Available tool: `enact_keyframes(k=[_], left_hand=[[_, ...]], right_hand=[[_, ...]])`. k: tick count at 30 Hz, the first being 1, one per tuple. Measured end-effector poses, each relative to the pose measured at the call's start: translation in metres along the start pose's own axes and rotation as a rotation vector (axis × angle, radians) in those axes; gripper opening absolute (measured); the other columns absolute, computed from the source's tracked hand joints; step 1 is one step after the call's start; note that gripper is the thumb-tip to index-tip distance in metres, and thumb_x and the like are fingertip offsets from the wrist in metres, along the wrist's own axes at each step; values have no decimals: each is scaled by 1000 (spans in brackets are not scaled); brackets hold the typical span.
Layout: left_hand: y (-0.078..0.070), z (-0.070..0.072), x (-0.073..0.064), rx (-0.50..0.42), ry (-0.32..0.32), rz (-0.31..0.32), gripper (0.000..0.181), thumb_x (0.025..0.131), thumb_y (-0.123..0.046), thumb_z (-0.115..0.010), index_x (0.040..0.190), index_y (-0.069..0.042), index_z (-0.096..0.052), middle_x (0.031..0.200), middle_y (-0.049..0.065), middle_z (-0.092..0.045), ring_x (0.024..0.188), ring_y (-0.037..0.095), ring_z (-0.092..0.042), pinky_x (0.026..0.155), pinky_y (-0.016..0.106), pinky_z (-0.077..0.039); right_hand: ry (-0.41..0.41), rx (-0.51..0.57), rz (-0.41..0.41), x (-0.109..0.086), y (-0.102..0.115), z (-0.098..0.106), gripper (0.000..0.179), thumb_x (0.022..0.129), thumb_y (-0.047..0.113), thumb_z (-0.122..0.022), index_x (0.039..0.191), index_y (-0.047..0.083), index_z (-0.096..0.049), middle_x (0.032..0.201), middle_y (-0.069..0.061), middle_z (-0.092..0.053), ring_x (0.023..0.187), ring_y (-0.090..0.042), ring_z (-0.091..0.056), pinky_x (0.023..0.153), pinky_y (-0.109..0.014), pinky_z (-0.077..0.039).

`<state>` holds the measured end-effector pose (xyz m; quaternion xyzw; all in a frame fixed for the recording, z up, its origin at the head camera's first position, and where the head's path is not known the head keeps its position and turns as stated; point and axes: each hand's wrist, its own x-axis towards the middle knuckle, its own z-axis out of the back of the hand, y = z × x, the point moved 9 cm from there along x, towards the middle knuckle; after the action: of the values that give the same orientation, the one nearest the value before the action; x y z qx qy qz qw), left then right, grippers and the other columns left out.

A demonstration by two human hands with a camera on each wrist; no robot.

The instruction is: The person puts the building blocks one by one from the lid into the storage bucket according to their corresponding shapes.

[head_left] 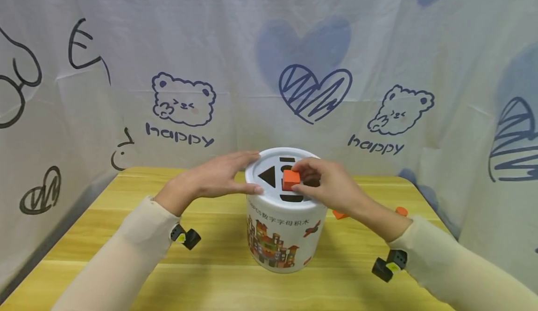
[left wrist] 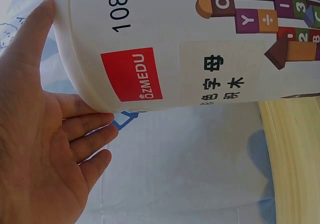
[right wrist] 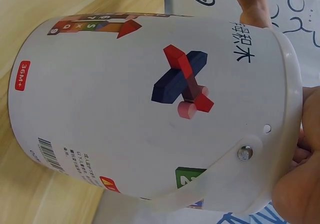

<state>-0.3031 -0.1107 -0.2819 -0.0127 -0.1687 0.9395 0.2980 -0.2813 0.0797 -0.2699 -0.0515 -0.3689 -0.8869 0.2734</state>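
A white bucket [head_left: 279,236] with printed block pictures stands upright on the table. Its white lid [head_left: 265,156] has several dark cut-outs, among them a triangle [head_left: 268,177] on the left side. My left hand [head_left: 210,176] rests against the lid's left rim, thumb at the near side and fingers at the far side; its fingers look fairly straight in the left wrist view. Between thumb and fingers, my right hand [head_left: 332,182] pinches an orange cube-like block [head_left: 291,180] over the lid's middle. The block covers part of the cut-outs. In the right wrist view, the block is hidden behind the rim.
On the wooden table [head_left: 201,264], an orange piece [head_left: 339,215] lies right of the bucket, partly behind my right hand. Beyond my right forearm is a round orange piece [head_left: 401,211]. A white carrying handle [right wrist: 200,184] hangs on the bucket's side. A printed curtain [head_left: 252,91] stands behind.
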Motion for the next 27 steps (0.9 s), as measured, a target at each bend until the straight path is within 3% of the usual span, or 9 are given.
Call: enact_keyframes(k=[14, 27], left_hand=[[0, -2, 0, -11, -4, -1, 102, 78, -80, -53, 155, -18, -28, 159, 4, -27, 142, 30, -29, 113, 58, -26], [0, 0, 0, -12, -8, -4, 102, 79, -79, -53, 155, -17, -28, 159, 4, -27, 142, 30, -29, 113, 58, -26]], right_hand=[[30, -86, 21, -4, 1, -3, 31, 87, 20, -76, 116, 12, -66, 108, 0, -67, 100, -17, -63, 92, -38, -54], [49, -42, 51, -3, 2, 1, 34, 88, 21, -75, 119, 10, -64, 112, -2, -66, 102, -18, -63, 93, -39, -53]])
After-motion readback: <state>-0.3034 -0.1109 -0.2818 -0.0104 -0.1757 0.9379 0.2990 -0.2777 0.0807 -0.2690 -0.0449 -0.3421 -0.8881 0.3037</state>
